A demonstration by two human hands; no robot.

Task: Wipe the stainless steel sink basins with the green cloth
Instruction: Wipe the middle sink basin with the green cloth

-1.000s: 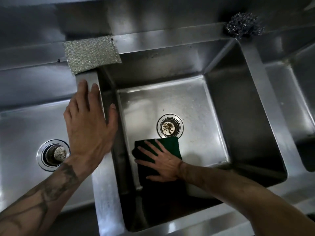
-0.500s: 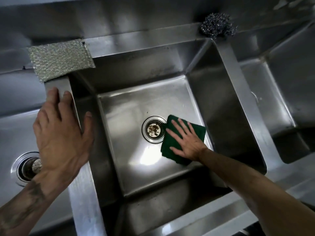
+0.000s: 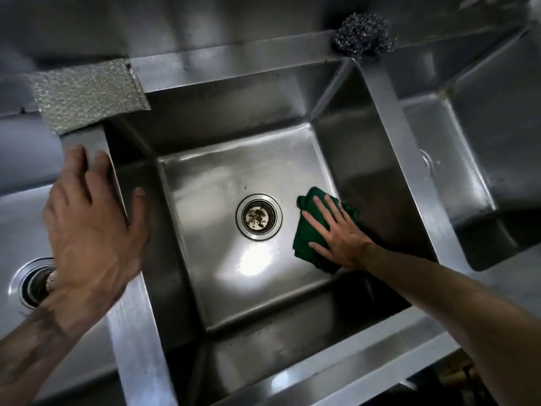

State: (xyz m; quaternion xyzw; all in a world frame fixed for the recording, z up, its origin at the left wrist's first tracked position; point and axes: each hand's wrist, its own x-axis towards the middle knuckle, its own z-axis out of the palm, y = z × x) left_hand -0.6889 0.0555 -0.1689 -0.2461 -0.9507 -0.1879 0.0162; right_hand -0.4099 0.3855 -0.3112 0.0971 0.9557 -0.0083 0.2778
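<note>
The middle stainless steel basin (image 3: 222,183) fills the centre of the head view, with a round drain (image 3: 259,216) in its floor. A dark green cloth (image 3: 307,232) lies on the basin floor at its right edge, just right of the drain. My right hand (image 3: 336,232) presses flat on the cloth with fingers spread. My left hand (image 3: 93,227) rests palm down on the divider (image 3: 137,332) between the left and middle basins, thumb hanging over the middle basin's wall.
A silver mesh scouring pad (image 3: 87,96) lies on the back rim at the left. A steel wool ball (image 3: 364,35) sits on the back rim at the right. The left basin (image 3: 17,230) has its own drain (image 3: 35,284); a third basin (image 3: 474,159) is at the right.
My right hand has slid the green cloth across the basin floor from the near left, past the drain, to the right edge. My left hand stays on the divider.
</note>
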